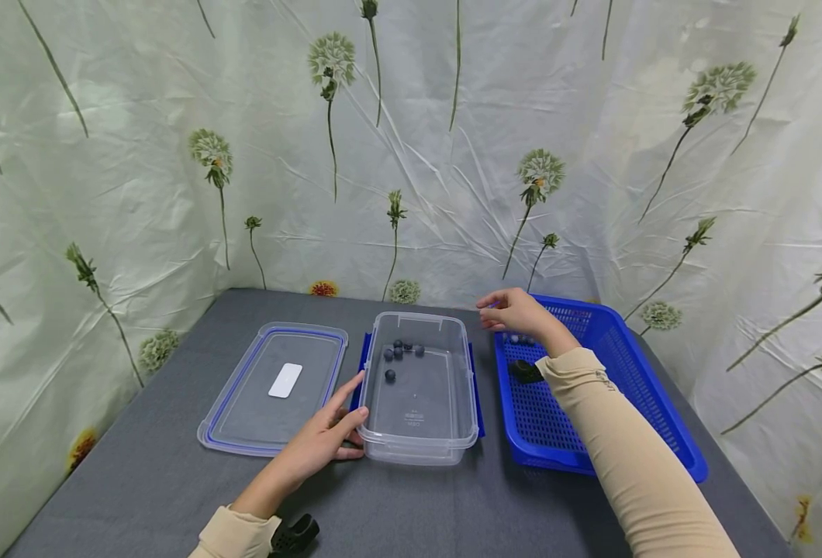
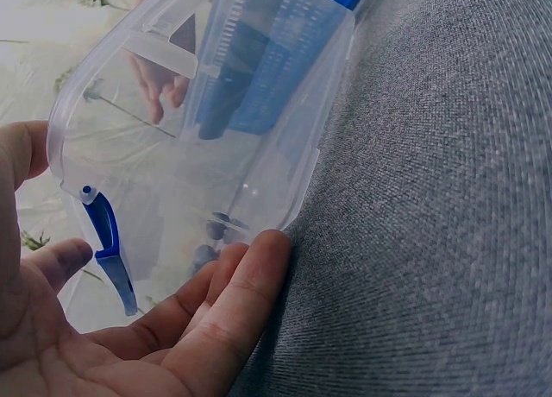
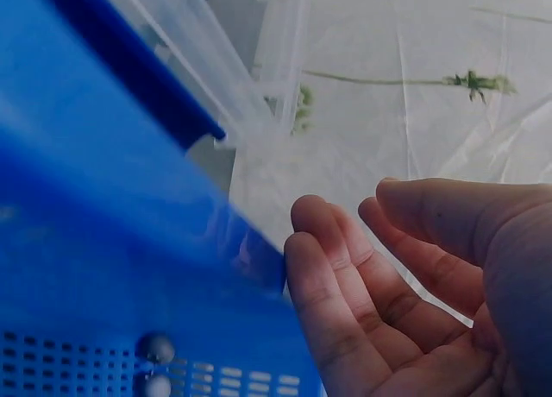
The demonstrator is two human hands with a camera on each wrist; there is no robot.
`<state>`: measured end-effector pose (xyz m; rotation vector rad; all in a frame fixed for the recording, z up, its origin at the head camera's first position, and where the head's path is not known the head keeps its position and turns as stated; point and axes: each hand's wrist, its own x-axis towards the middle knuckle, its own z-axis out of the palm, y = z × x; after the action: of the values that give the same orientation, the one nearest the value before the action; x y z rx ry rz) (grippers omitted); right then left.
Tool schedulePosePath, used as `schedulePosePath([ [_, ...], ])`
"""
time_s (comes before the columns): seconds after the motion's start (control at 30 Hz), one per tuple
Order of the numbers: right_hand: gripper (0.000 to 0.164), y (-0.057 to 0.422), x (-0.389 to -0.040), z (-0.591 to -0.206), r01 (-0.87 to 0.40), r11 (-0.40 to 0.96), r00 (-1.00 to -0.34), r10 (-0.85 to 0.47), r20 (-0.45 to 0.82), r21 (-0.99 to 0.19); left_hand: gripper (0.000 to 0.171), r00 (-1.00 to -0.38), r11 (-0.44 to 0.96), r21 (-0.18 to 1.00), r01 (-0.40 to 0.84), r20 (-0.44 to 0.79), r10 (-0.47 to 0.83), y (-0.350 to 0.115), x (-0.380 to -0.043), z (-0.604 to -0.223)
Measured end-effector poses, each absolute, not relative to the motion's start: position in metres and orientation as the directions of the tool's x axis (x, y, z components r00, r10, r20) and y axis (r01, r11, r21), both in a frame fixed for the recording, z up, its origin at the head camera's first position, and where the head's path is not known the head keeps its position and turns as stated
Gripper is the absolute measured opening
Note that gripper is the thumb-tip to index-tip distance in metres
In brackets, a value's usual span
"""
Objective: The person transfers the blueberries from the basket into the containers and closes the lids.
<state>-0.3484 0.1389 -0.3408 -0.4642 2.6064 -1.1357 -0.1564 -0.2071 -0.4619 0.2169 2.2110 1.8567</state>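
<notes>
A clear plastic food container (image 1: 421, 395) stands uncovered, with several dark blueberries (image 1: 398, 353) toward its far left. My left hand (image 1: 323, 434) rests against the container's left side, fingers extended along the wall near a blue side latch (image 2: 105, 229). Over the far left rim of a blue plastic basket (image 1: 557, 434), my right hand (image 1: 519, 314) hovers with loosely bent fingers. Nothing shows between those fingers (image 3: 323, 306) in the right wrist view. More blueberries (image 1: 520, 339) lie in the basket's far left corner, partly hidden under the hand.
A clear lid (image 1: 243, 411) with a blue seal and a white label (image 1: 285, 380) lies flat left of the container. Grey cloth (image 1: 411, 511) covers the table. A flower-printed curtain (image 1: 411, 155) hangs behind it, and the basket's raised rim borders the container's right side.
</notes>
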Motion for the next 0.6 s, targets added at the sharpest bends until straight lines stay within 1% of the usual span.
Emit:
schedulePosePath([
  [0.27, 0.036, 0.160, -0.352, -0.340, -0.140, 0.620, -0.931, -0.349, -0.111, -0.772, 0.071, -0.958, 0.172, 0.984, -0.042, -0.088, 0.274, -0.207, -0.157, -0.462],
  [0.6, 0.040, 0.186, -0.355, -0.345, -0.104, 0.638, -0.948, -0.296, -0.118, -0.763, 0.071, -0.958, 0.167, 0.985, -0.044, -0.089, 0.271, -0.205, -0.156, -0.462],
])
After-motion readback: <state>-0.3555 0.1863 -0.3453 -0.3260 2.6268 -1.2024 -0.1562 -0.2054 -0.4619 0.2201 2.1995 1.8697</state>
